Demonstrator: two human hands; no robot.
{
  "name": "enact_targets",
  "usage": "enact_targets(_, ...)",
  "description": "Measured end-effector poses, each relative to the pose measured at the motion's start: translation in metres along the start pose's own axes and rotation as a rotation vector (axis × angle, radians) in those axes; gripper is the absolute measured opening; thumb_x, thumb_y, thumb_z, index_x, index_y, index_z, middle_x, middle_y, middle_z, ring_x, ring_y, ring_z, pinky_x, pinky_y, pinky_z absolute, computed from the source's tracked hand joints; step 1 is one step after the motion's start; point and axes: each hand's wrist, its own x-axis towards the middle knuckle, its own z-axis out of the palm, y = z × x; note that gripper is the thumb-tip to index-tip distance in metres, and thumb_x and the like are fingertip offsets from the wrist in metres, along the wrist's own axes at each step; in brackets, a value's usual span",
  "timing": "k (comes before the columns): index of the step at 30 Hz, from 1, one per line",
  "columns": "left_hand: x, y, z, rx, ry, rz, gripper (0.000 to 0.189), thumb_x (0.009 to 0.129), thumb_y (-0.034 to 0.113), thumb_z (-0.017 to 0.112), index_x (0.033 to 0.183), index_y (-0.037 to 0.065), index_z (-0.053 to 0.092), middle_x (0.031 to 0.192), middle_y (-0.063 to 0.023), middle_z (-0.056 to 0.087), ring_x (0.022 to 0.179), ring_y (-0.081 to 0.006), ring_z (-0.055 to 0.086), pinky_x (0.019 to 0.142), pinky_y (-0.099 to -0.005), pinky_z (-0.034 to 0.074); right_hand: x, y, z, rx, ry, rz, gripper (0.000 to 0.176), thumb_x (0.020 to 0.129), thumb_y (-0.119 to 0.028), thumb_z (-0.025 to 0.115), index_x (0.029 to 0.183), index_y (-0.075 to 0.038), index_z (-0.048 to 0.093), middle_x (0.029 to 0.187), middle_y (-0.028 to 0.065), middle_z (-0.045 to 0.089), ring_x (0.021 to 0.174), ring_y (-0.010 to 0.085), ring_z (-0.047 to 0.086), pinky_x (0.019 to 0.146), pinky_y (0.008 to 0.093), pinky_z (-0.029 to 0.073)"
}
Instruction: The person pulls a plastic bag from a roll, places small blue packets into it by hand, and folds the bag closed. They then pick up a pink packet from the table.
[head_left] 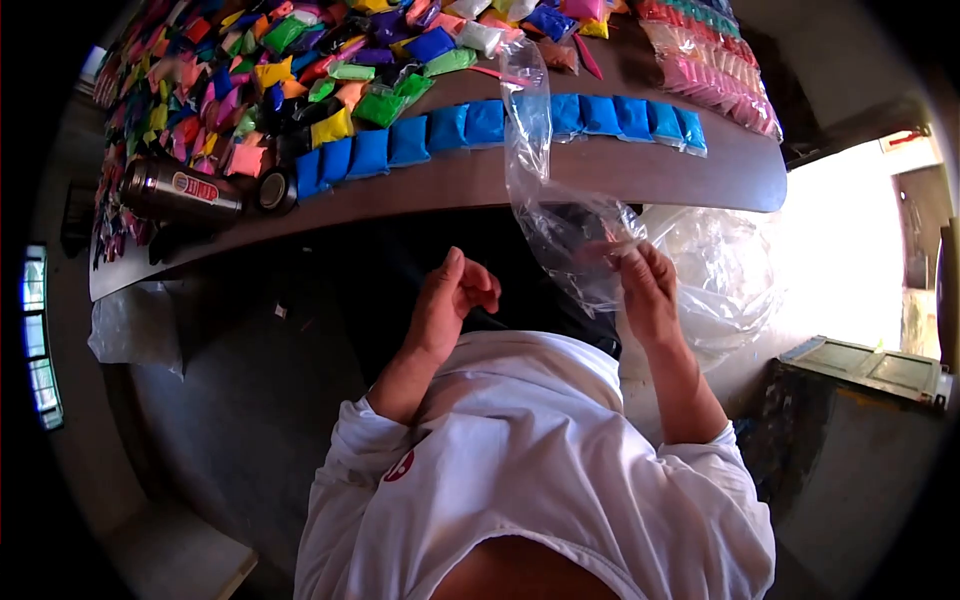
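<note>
Above my lap, my left hand (452, 296) is raised with the thumb up and the fingers loosely curved apart; nothing shows in it. My right hand (650, 290) pinches the edge of a long clear plastic bag (530, 150). The bag hangs from the table's front edge down to my fingers, and its upper part lies over the row of blue packets (408, 141). Those small flat packets form a curved line along the near side of the table (690, 175).
Many coloured packets (285, 35) are heaped at the back left. Rows of pink and red packets (710, 75) lie at the right. A dark thermos (180, 193) lies near its round lid (276, 190). A large clear plastic bag (725, 275) hangs below the table's right side.
</note>
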Motion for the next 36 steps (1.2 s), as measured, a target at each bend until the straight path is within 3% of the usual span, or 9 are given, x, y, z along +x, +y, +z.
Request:
enact_targets(4, 0.0, -0.005, -0.013, 0.031, 0.037, 0.047, 0.05, 0.1, 0.05, 0.041, 0.079, 0.007, 0.056, 0.083, -0.0102, 0.063, 0.075, -0.019, 0.058, 0.072, -0.031, 0.047, 0.006, -0.009, -0.03, 0.186, -0.062, 0.14, 0.045, 0.098, -0.04, 0.051, 0.1, 0.002, 0.067, 0.093, 0.0083, 0.069, 0.075, 0.009, 0.053, 0.067, 0.0239, 0.041)
enact_targets(8, 0.0, -0.001, -0.003, -0.041, 0.149, 0.013, 0.052, 0.098, 0.053, 0.044, 0.084, 0.007, 0.062, 0.088, -0.0076, 0.066, 0.077, -0.0171, 0.061, 0.077, -0.031, 0.048, 0.011, -0.005, -0.033, 0.386, -0.237, 0.063, 0.05, 0.097, -0.041, 0.052, 0.101, 0.007, 0.064, 0.091, 0.0172, 0.069, 0.071, 0.0215, 0.064, 0.066, 0.0343, 0.051)
enact_targets(10, 0.005, -0.004, -0.008, -0.037, 0.138, -0.017, 0.054, 0.098, 0.054, 0.041, 0.088, 0.006, 0.062, 0.094, -0.0093, 0.066, 0.081, -0.0191, 0.061, 0.082, -0.0335, 0.047, 0.011, -0.003, -0.032, 0.351, -0.295, 0.182, 0.053, 0.095, -0.044, 0.05, 0.103, 0.007, 0.062, 0.091, 0.0164, 0.069, 0.077, 0.0221, 0.066, 0.073, 0.0357, 0.052)
enact_targets(12, 0.008, -0.002, -0.01, -0.082, -0.092, 0.005, 0.057, 0.099, 0.056, 0.036, 0.089, 0.006, 0.062, 0.101, -0.0116, 0.063, 0.086, -0.0196, 0.06, 0.085, -0.0342, 0.045, 0.011, 0.0, -0.03, 0.36, -0.246, 0.211, 0.049, 0.095, -0.041, 0.052, 0.106, 0.006, 0.061, 0.094, 0.0151, 0.069, 0.08, 0.0209, 0.066, 0.073, 0.035, 0.053)
enact_targets(19, 0.006, -0.003, -0.01, -0.172, -0.149, 0.021, 0.061, 0.096, 0.06, 0.035, 0.092, 0.005, 0.062, 0.107, -0.0142, 0.061, 0.089, -0.0219, 0.059, 0.08, -0.0337, 0.042, 0.015, 0.014, -0.037, 0.281, -0.154, 0.169, 0.043, 0.098, -0.039, 0.051, 0.106, 0.002, 0.061, 0.089, 0.0088, 0.067, 0.077, 0.0152, 0.063, 0.07, 0.0286, 0.051)
enact_targets(26, 0.002, -0.004, -0.011, -0.265, -0.273, 0.03, 0.069, 0.095, 0.065, 0.029, 0.109, 0.004, 0.058, 0.124, -0.0158, 0.055, 0.103, -0.0255, 0.056, 0.087, -0.0369, 0.041, 0.015, 0.032, -0.044, -0.007, -0.113, 0.149, 0.044, 0.1, -0.044, 0.047, 0.084, -0.004, 0.06, 0.075, -0.0028, 0.055, 0.07, 0.0066, 0.044, 0.063, 0.022, 0.035)
enact_targets(29, 0.0, -0.006, -0.01, -0.271, -0.281, 0.054, 0.071, 0.096, 0.064, 0.027, 0.119, 0.003, 0.056, 0.125, -0.0144, 0.056, 0.104, -0.0255, 0.056, 0.087, -0.0367, 0.041, 0.013, 0.032, -0.04, -0.153, -0.077, 0.129, 0.047, 0.101, -0.044, 0.045, 0.07, -0.009, 0.044, 0.07, -0.0052, 0.039, 0.068, 0.0081, 0.033, 0.061, 0.026, 0.028)
enact_targets(33, 0.0, -0.011, -0.011, -0.254, -0.316, 0.076, 0.073, 0.095, 0.065, 0.029, 0.123, 0.003, 0.054, 0.128, -0.0137, 0.055, 0.105, -0.0256, 0.056, 0.087, -0.0365, 0.041, 0.01, 0.026, -0.038, -0.176, -0.08, 0.144, 0.047, 0.101, -0.044, 0.044, 0.07, -0.009, 0.044, 0.07, -0.0052, 0.037, 0.067, 0.008, 0.032, 0.063, 0.0251, 0.032)
enact_targets(36, -0.002, -0.01, -0.004, -0.186, -0.279, 0.097, 0.074, 0.094, 0.066, 0.031, 0.125, 0.003, 0.054, 0.128, -0.0132, 0.055, 0.108, -0.0256, 0.055, 0.088, -0.036, 0.041, 0.01, 0.03, -0.039, -0.146, -0.056, 0.135, 0.048, 0.102, -0.043, 0.044, 0.073, -0.006, 0.052, 0.071, -0.0029, 0.049, 0.067, 0.0077, 0.041, 0.068, 0.0242, 0.039)
